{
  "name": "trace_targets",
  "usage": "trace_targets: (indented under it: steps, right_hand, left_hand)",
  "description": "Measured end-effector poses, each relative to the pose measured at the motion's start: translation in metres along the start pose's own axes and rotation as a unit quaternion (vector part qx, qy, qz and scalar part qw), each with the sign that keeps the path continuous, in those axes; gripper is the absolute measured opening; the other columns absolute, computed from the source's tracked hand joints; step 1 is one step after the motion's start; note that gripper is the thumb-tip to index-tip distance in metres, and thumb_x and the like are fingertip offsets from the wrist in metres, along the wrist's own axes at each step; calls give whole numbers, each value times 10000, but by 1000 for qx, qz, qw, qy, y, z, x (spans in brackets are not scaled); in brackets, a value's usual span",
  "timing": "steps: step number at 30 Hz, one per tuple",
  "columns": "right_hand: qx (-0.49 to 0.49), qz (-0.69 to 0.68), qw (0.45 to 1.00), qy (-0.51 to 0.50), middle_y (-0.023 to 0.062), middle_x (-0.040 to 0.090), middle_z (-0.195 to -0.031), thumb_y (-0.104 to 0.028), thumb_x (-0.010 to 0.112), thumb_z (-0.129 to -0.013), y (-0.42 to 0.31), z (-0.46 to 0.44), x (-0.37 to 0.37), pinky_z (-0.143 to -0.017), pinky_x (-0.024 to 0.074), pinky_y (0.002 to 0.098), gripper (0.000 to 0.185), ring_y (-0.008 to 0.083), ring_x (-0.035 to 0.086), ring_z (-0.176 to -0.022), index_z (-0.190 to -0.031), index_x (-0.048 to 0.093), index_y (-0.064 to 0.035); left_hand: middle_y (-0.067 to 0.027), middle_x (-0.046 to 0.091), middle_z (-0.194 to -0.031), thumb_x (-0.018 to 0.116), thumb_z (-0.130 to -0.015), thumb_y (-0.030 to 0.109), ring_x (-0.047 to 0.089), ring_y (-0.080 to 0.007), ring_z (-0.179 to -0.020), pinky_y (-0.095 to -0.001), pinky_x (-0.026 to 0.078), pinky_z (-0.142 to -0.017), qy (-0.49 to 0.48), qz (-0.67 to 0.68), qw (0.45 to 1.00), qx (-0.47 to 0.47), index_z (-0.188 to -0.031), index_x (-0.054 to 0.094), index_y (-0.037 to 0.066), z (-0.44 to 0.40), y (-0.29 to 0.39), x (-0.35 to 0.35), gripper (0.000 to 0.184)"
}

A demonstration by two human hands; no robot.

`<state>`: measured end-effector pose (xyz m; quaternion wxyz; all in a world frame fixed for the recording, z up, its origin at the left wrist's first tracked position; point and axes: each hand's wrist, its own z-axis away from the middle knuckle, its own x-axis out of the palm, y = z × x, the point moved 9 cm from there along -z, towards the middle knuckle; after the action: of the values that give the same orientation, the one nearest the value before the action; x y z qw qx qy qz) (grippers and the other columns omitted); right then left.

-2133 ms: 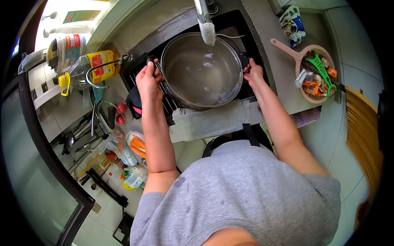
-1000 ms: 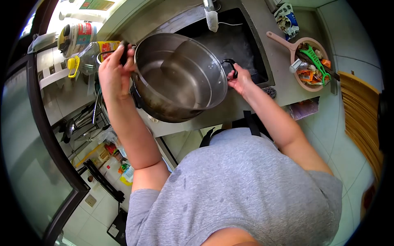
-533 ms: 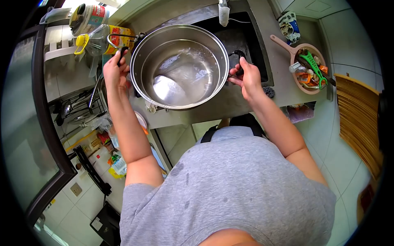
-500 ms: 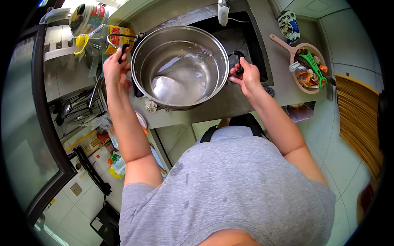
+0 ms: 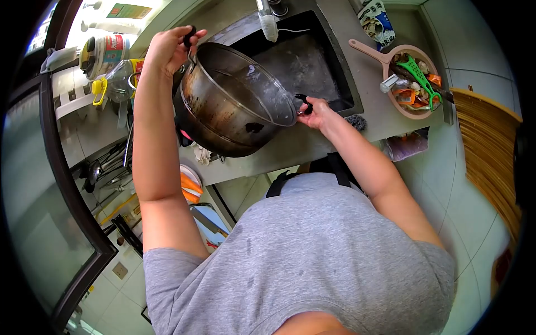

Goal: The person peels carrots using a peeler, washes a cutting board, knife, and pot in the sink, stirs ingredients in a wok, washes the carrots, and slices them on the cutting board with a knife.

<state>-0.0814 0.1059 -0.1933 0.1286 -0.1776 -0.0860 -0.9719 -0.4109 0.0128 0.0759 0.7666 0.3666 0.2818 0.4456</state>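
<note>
A large steel pot with a scorched, stained outside is tilted, its mouth facing the dark sink at its upper right. Some clear water shows inside near the rim. My left hand is closed on the black handle at the pot's raised far-left side. At the lower right side, my right hand grips the other black handle, over the sink's front edge. Above the basin hangs a faucet with a pale cover on its spout. The pot's base is partly hidden by its own wall.
To the right, a pink strainer holds food scraps and a green peeler. A patterned packet stands behind it. An oil bottle is at left. Below the counter are a plate of carrots and a knife.
The pot has tipped from nearly level toward the sink, showing its scorched outside. My left hand has risen with its handle; my right hand has moved slightly lower and left.
</note>
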Motion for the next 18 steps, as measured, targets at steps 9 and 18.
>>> trace_targets:
  steps: [9,18]
  right_hand:
    - [128,-102,986,-25,12,471,-659,-205,481,-987,56,-62,-15,-760,548,513,151,142,504,-538,-934,444,-68]
    - [198,-50,973,-106,9,472,-638,-148,476,-973,116,-61,18,-697,562,464,114,145,512,-572,-889,480,-70]
  left_hand:
    - [-262,626,-1159,505,-970,66,659,-164,-886,-282,564,-764,-141,-50,989,-18,-1142,491,-125,-28,32,67,258]
    - [-215,631,-976,529,-890,-47,679,-266,-829,-314,589,-694,-15,-31,998,-49,-1055,499,-110,2,48,55,179]
